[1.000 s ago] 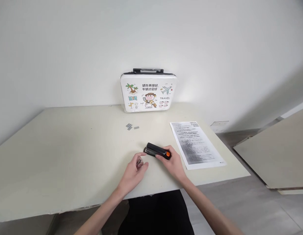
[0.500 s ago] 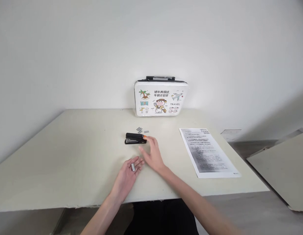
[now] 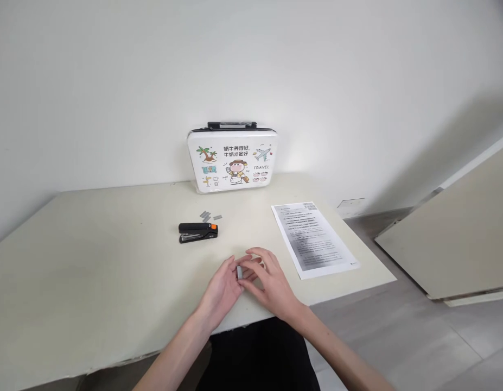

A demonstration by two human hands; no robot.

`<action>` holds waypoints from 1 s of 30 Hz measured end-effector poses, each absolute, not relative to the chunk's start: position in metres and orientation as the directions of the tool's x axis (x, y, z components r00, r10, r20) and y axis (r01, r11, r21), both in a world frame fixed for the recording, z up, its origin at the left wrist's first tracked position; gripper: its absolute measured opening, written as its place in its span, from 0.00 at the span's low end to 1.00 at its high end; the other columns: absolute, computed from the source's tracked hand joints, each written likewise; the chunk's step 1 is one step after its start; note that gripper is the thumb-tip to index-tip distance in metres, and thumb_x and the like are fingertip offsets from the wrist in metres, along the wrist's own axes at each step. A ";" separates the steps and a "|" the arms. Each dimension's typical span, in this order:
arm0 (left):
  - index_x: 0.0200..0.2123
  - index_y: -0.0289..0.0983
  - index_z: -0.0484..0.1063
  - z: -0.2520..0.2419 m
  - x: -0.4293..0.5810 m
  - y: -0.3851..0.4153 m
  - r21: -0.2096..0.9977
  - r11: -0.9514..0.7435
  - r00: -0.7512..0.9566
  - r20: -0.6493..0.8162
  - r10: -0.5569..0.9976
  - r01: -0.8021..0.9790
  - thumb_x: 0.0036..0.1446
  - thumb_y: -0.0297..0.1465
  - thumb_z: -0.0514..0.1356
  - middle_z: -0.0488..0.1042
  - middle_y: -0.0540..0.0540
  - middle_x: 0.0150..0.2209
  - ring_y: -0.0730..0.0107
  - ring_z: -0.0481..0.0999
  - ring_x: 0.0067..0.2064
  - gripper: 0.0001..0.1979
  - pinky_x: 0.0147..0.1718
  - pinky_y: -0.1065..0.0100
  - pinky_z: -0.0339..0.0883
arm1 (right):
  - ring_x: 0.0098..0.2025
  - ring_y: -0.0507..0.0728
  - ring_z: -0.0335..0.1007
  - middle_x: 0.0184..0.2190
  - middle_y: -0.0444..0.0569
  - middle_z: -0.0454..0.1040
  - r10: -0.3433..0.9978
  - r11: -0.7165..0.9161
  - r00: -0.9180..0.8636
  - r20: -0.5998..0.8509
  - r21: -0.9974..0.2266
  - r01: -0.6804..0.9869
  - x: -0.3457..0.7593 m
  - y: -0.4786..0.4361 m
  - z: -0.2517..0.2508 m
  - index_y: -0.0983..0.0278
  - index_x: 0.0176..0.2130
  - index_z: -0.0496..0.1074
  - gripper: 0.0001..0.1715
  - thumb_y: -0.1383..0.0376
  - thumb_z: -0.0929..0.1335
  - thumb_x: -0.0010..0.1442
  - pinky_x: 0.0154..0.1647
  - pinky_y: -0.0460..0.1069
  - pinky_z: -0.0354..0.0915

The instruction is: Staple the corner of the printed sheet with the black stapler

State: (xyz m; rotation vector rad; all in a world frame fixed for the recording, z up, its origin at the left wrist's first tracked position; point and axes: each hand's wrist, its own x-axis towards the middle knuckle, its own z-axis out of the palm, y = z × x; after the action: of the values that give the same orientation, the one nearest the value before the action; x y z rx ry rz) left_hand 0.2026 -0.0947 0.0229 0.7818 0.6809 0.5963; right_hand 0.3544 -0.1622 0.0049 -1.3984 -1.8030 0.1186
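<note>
From the head view, a small grey strip of staples [image 3: 239,272] is pinched between both hands right at the near edge of the pale worktop [image 3: 92,260]. The left hand [image 3: 223,290] is laid palm up with the strip resting against its fingertips, so its grip is closed on the strip, and the right hand [image 3: 271,285] is curled in from the other side with thumb and fingers closed on the same strip. So the staples are held just above the worktop, between the two hands, pretty much front and centre. A black stapler [image 3: 198,232] with an orange end is lying further back and to the left, well apart from the hands, untouched. A few loose staple strips [image 3: 206,216] are scattered just behind the stapler. A printed sheet of paper [image 3: 312,239] is laid flat to the right, near the right hand but not touched. A white cartoon-printed case [image 3: 232,160] is stood upright against the wall at the back.
</note>
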 end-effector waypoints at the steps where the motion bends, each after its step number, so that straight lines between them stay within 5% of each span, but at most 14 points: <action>1: 0.48 0.38 0.79 0.023 0.204 -0.094 0.832 0.519 0.626 -0.301 0.720 -0.197 0.68 0.48 0.54 0.79 0.34 0.53 0.49 0.78 0.56 0.23 0.57 0.51 0.71 | 0.63 0.66 0.66 0.61 0.57 0.68 0.832 0.367 -0.023 0.554 -0.519 0.772 0.365 -0.166 0.006 0.55 0.55 0.73 0.16 0.61 0.71 0.68 0.61 0.64 0.70; 5: 0.52 0.40 0.74 0.016 0.187 -0.077 0.979 -0.085 0.419 -0.001 0.908 0.187 0.68 0.50 0.55 0.77 0.37 0.53 0.51 0.76 0.55 0.23 0.58 0.49 0.70 | 0.64 0.67 0.66 0.61 0.55 0.69 0.804 0.193 0.161 0.573 -0.508 0.840 0.443 -0.184 0.002 0.54 0.53 0.75 0.14 0.55 0.69 0.70 0.63 0.65 0.67; 8: 0.56 0.38 0.71 0.008 0.158 -0.044 0.636 -0.491 0.259 0.427 0.866 0.595 0.65 0.49 0.60 0.70 0.33 0.59 0.43 0.67 0.63 0.25 0.63 0.41 0.61 | 0.62 0.68 0.68 0.60 0.57 0.69 0.768 -0.014 0.338 0.544 -0.514 0.858 0.530 -0.196 -0.013 0.56 0.54 0.75 0.21 0.48 0.68 0.69 0.60 0.64 0.69; 11: 0.66 0.32 0.60 0.004 0.131 -0.004 0.328 -0.547 0.264 0.617 0.741 0.770 0.66 0.50 0.59 0.56 0.24 0.68 0.34 0.55 0.70 0.36 0.66 0.33 0.50 | 0.63 0.70 0.66 0.59 0.60 0.69 0.736 -0.176 0.418 0.533 -0.445 0.878 0.610 -0.201 -0.034 0.58 0.51 0.77 0.24 0.45 0.66 0.69 0.63 0.65 0.65; 15: 0.69 0.37 0.57 0.010 0.116 0.041 0.138 -0.614 0.425 0.604 0.674 0.777 0.68 0.48 0.57 0.56 0.29 0.71 0.36 0.51 0.73 0.33 0.67 0.37 0.47 | 0.64 0.71 0.64 0.60 0.62 0.68 0.799 -0.298 0.454 0.394 -0.397 0.868 0.676 -0.195 -0.055 0.60 0.52 0.77 0.27 0.45 0.65 0.68 0.64 0.65 0.64; 19: 0.65 0.41 0.64 0.014 0.111 0.063 0.088 -0.660 0.558 0.457 0.692 0.746 0.70 0.44 0.55 0.69 0.35 0.63 0.42 0.66 0.65 0.25 0.65 0.43 0.55 | 0.63 0.69 0.66 0.59 0.62 0.69 0.864 -0.264 0.402 0.301 -0.410 0.873 0.699 -0.184 -0.063 0.62 0.53 0.77 0.28 0.47 0.63 0.69 0.63 0.63 0.66; 25: 0.64 0.40 0.66 0.011 0.106 0.081 0.069 -0.610 0.533 0.417 0.737 0.789 0.69 0.46 0.55 0.69 0.35 0.61 0.42 0.70 0.59 0.26 0.60 0.45 0.63 | 0.60 0.69 0.70 0.61 0.60 0.71 0.861 -0.239 0.397 0.318 -0.435 0.868 0.698 -0.191 -0.064 0.60 0.59 0.73 0.32 0.44 0.62 0.68 0.60 0.63 0.69; 30: 0.64 0.39 0.65 0.013 0.108 0.099 0.068 -0.621 0.540 0.427 0.725 0.781 0.71 0.46 0.53 0.64 0.33 0.65 0.39 0.65 0.65 0.26 0.62 0.42 0.61 | 0.57 0.70 0.73 0.59 0.62 0.73 0.797 -0.253 0.446 0.407 -0.445 0.859 0.673 -0.213 -0.057 0.62 0.61 0.71 0.33 0.44 0.62 0.69 0.55 0.62 0.72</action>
State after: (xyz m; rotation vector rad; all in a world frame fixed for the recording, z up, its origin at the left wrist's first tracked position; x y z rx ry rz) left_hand 0.1080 0.0988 0.0130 2.8697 1.4112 0.6942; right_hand 0.6725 -0.2126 -0.0566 -2.0823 -1.3808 -0.1296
